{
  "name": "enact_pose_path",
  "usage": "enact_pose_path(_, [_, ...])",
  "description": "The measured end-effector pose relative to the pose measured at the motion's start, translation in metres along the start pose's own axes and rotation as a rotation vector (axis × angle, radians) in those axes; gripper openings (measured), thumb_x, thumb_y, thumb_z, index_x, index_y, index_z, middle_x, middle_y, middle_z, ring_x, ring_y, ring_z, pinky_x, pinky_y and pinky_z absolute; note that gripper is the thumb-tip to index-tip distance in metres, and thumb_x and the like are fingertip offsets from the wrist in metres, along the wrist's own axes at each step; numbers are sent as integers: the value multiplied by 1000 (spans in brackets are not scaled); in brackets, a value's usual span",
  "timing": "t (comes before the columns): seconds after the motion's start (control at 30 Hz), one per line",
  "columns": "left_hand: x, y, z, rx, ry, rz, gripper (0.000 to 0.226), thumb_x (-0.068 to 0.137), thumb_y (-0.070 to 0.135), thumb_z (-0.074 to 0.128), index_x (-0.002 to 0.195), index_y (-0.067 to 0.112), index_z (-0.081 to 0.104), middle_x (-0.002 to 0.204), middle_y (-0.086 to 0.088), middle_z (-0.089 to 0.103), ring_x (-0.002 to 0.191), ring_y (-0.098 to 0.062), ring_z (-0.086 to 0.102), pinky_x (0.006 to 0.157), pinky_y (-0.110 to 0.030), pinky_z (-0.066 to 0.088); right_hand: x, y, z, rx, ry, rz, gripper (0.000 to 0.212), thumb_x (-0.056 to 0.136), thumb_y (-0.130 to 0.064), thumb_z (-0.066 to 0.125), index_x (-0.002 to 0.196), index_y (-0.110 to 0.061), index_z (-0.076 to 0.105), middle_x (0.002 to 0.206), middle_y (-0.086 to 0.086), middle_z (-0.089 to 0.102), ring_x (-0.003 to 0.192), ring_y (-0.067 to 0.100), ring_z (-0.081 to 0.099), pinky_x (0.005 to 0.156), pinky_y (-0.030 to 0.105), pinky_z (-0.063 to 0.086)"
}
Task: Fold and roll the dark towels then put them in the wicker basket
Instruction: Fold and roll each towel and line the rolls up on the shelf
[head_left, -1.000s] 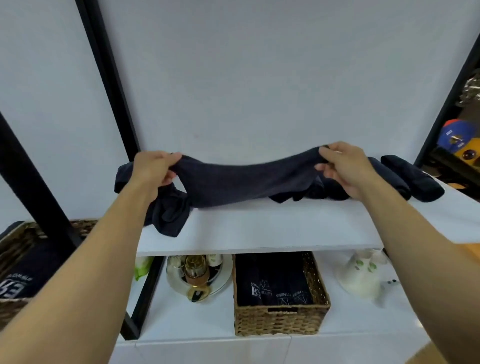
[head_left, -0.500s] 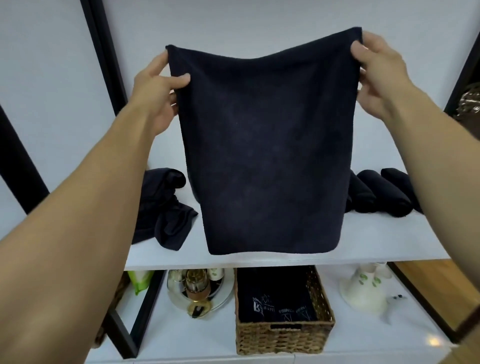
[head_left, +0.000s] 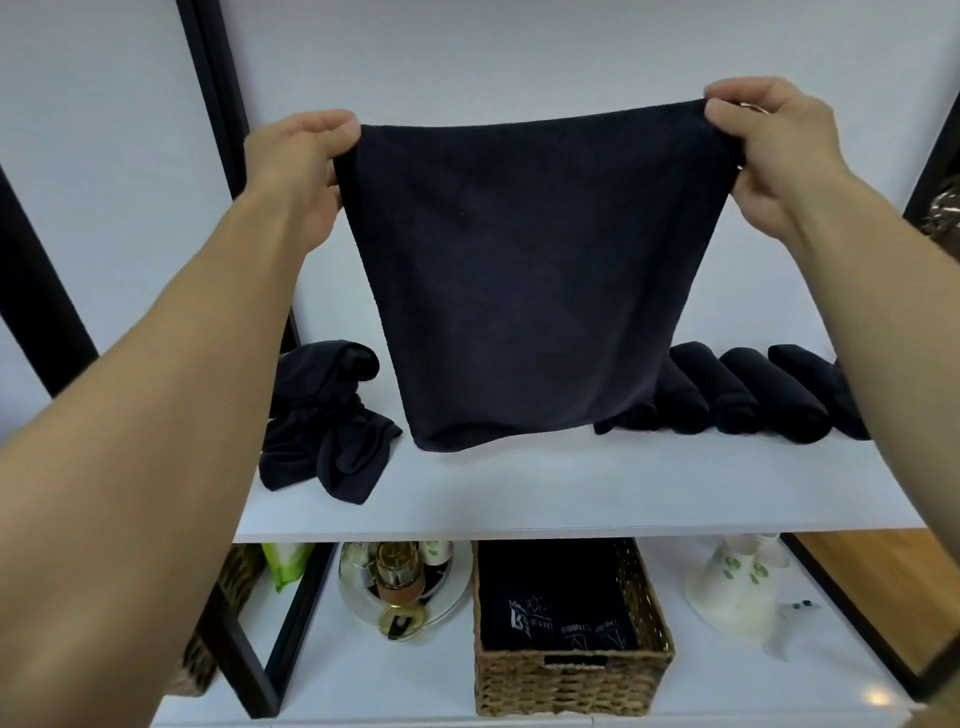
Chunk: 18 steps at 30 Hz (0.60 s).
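Note:
A dark towel (head_left: 530, 270) hangs spread out in front of me, its lower edge touching the white shelf (head_left: 545, 493). My left hand (head_left: 298, 166) pinches its top left corner and my right hand (head_left: 774, 150) pinches its top right corner. A crumpled heap of dark towels (head_left: 324, 421) lies on the shelf to the left. Several rolled dark towels (head_left: 737, 397) lie in a row on the right, partly hidden by the hanging towel and my right arm. Below the shelf stands a wicker basket (head_left: 571, 680) with dark printed cloth inside.
On the lower surface sit a round glass tray with bottles (head_left: 402, 587), a green packet (head_left: 285, 564) and a white leaf-printed ceramic piece (head_left: 735, 587). Black frame posts (head_left: 208, 78) run up on the left. Another wicker basket (head_left: 228, 587) shows at the lower left.
I lifted the towel off the shelf and held it up spread out. Since half a second ago my hands have come lower, and the towel's bottom edge now reaches the shelf.

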<state>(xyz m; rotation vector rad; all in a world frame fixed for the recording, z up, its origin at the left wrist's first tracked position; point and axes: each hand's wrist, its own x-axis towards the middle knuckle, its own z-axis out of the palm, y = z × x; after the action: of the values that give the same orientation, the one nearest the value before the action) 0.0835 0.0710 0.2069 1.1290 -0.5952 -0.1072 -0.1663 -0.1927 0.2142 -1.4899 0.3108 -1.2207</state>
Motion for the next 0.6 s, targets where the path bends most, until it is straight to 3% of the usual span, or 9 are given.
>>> enact_pose_path(0.17, [2, -7, -6, -1, -93, 26, 42, 78, -18, 64, 112, 5, 70, 110, -12, 70, 101, -24, 71, 88, -32, 58, 4, 6, -4, 55, -46, 56, 22, 88, -7, 67, 107, -17, 72, 104, 2, 69, 86, 12, 66, 83, 27, 57])
enact_pose_path(0.33, [9, -14, -2, 29, -7, 98, 28, 84, -3, 70, 110, 7, 72, 97, -7, 72, 94, -20, 72, 85, -35, 60, 11, 19, 0, 1, 18, 30, 16, 89, -13, 67, 102, -19, 73, 92, -3, 69, 79, 11, 62, 78, 27, 57])
enact_pose_path(0.5, [21, -18, 2, 71, 13, 233, 42, 80, -7, 70, 121, 3, 66, 105, -10, 72, 96, -18, 73, 85, -30, 58, 19, 30, 4, 17, 68, -78, 36, 87, 1, 61, 116, -18, 69, 112, 3, 70, 99, 14, 69, 79, 21, 54])
enact_pose_path(0.6, [26, -18, 4, 170, 17, 296, 45, 79, -10, 69, 122, 4, 65, 103, -8, 74, 94, -17, 73, 85, -28, 58, 22, 32, 7, 40, 55, -103, 43, 88, 7, 54, 119, -20, 64, 111, 1, 72, 98, 13, 70, 77, 20, 54])
